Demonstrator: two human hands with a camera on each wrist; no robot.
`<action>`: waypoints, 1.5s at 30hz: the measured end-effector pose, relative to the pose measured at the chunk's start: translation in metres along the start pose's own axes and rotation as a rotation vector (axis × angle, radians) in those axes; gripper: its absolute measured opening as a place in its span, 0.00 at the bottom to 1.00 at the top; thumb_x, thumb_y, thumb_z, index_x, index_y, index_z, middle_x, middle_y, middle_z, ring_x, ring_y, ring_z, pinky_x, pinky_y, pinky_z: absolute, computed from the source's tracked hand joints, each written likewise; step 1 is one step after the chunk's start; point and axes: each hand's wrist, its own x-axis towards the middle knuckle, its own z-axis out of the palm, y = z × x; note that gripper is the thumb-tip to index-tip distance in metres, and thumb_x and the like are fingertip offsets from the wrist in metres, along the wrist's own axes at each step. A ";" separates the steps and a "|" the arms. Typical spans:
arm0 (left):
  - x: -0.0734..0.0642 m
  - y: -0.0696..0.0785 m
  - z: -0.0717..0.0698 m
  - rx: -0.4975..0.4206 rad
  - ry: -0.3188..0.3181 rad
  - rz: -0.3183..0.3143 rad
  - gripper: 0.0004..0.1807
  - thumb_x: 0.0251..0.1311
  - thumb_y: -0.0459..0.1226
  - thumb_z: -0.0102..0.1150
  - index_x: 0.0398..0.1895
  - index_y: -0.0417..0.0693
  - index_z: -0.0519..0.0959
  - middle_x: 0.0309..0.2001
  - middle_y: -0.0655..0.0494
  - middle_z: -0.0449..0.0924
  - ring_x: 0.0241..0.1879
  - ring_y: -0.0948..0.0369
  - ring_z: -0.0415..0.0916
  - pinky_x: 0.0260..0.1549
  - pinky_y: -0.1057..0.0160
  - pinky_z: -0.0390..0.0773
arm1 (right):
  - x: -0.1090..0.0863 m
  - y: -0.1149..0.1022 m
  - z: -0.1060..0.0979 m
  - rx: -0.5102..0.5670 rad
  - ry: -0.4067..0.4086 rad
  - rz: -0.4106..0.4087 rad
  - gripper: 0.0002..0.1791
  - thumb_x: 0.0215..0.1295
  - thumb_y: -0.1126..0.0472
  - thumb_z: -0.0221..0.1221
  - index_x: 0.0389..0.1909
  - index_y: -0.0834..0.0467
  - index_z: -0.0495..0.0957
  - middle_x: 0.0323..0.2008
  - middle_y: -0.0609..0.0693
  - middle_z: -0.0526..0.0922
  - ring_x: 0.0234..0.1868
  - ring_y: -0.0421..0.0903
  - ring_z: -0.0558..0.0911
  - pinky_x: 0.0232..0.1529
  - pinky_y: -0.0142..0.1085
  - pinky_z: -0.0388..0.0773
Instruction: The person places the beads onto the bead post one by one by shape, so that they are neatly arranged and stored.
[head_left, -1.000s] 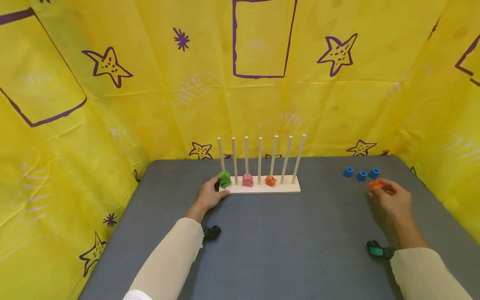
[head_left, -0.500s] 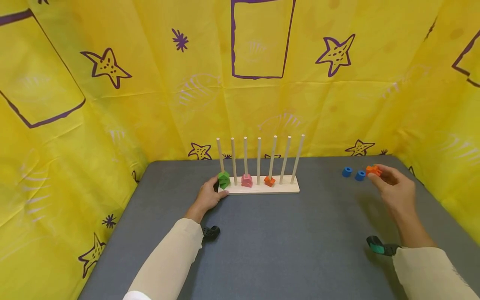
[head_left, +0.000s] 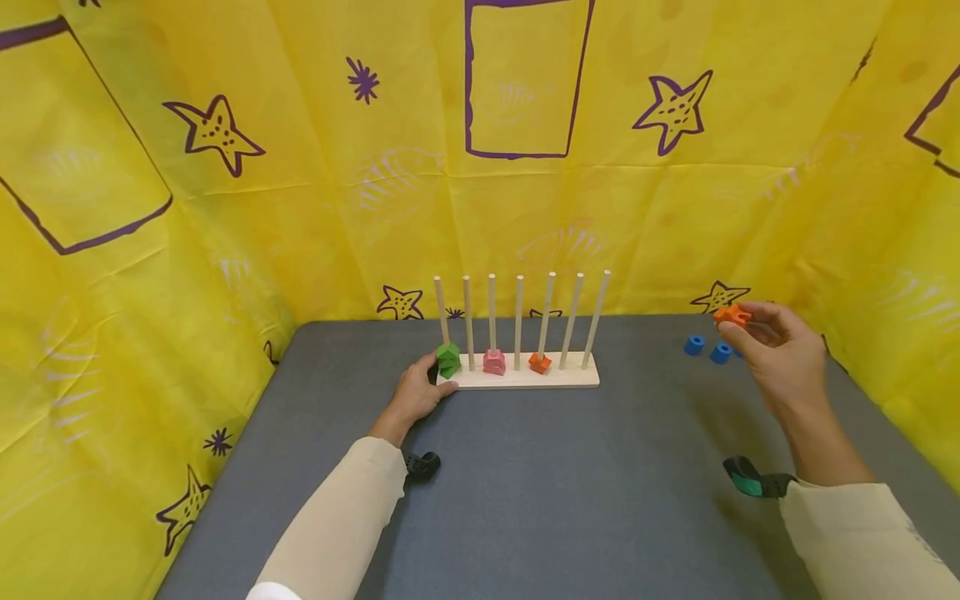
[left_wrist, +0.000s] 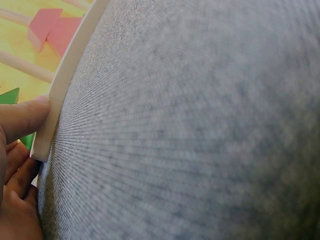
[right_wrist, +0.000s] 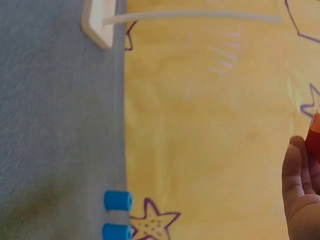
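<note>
The orange piece (head_left: 731,315) was up off the table (head_left: 562,492) at the right, pinched between the thumb (head_left: 744,342) and fingers (head_left: 772,314) of the right hand (head_left: 791,362), which were parted only as far as the piece required. Its jagged points made an irregular outline, its longer side running roughly left to right in the head view; which way any hole through it faced could not be told. In the right wrist view it was cut off by the frame's edge. Just below it, near the table's far edge, were three blue cylinders (head_left: 694,345), two in plain sight with holes facing up, the third mostly hidden behind the right hand. Well to the left was the wooden peg board (head_left: 525,380), its long axis running left to right and its seven pegs (head_left: 518,323) upright. The left hand (head_left: 415,392) grasped its left end, thumb against the front edge and fingers round behind. A green piece (head_left: 448,360) sat on the leftmost peg, beside that hand, a pink piece (head_left: 494,362) on the third and a second orange piece (head_left: 540,362) on the fifth. Beyond hung a yellow cloth (head_left: 300,242) printed with starfish. Beige sleeves (head_left: 345,508) covered both forearms.
</note>
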 end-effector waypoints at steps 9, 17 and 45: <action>0.000 -0.002 0.001 -0.002 0.002 0.009 0.38 0.56 0.36 0.69 0.70 0.42 0.65 0.63 0.41 0.69 0.64 0.46 0.63 0.63 0.47 0.59 | 0.004 -0.013 0.018 -0.293 -0.035 -0.079 0.22 0.59 0.67 0.66 0.56 0.64 0.78 0.42 0.44 0.82 0.43 0.38 0.80 0.40 0.22 0.75; 0.000 -0.001 0.001 -0.013 0.009 0.019 0.39 0.55 0.35 0.70 0.70 0.42 0.65 0.64 0.41 0.69 0.64 0.46 0.62 0.63 0.48 0.59 | 0.008 -0.026 0.041 -0.403 -0.039 -0.193 0.22 0.59 0.69 0.66 0.57 0.61 0.79 0.40 0.45 0.82 0.38 0.39 0.80 0.38 0.22 0.76; 0.001 -0.002 0.000 -0.023 -0.010 0.018 0.40 0.57 0.35 0.69 0.72 0.43 0.63 0.65 0.41 0.66 0.66 0.45 0.60 0.64 0.46 0.57 | 0.017 -0.055 0.140 -0.331 -0.200 -0.334 0.18 0.60 0.73 0.63 0.52 0.72 0.76 0.40 0.60 0.81 0.36 0.40 0.80 0.40 0.26 0.76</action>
